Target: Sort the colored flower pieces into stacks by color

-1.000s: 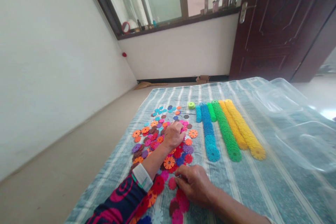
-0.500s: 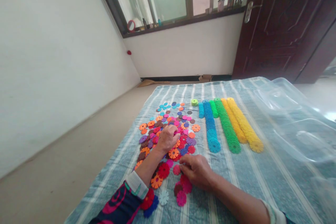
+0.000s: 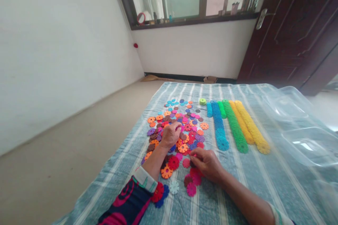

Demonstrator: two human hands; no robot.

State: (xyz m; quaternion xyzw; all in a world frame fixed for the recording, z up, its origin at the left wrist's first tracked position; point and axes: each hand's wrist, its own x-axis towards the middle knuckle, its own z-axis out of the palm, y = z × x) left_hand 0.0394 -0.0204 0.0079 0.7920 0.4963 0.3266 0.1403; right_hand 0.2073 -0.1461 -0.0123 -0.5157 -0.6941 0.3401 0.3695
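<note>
Left hand [image 3: 171,134], sleeve dark with pink pattern and a pale cuff: lay over the loose pile of notched plastic discs [image 3: 187,127], fingers bent inward; whether they gripped a disc could not be told.

Right hand [image 3: 207,163]: at the near right edge of the pile, thumb and forefinger drawn close together just beside a coral disc [image 3: 186,163]; whether anything was pinched between them could not be told.

Pile: red, orange, magenta, purple, brown and blue pieces, overlapping, on a blue-grey striped cloth [image 3: 264,190].

Nearer pieces: one pale grey disc [image 3: 174,187], flat; one red disc [image 3: 158,192], partly over a dark blue disc [image 3: 165,197]; one magenta disc [image 3: 191,189], in a small cluster.

Right of the pile, overlapped rows: short light-blue row [image 3: 209,110]; long blue row [image 3: 218,123]; short green row [image 3: 221,109]; long green row [image 3: 235,126]; two yellow rows [image 3: 252,126], side by side. One lime stack [image 3: 202,102], at the rows' far left.

Far right: two clear plastic containers [image 3: 308,146], on the cloth.
</note>
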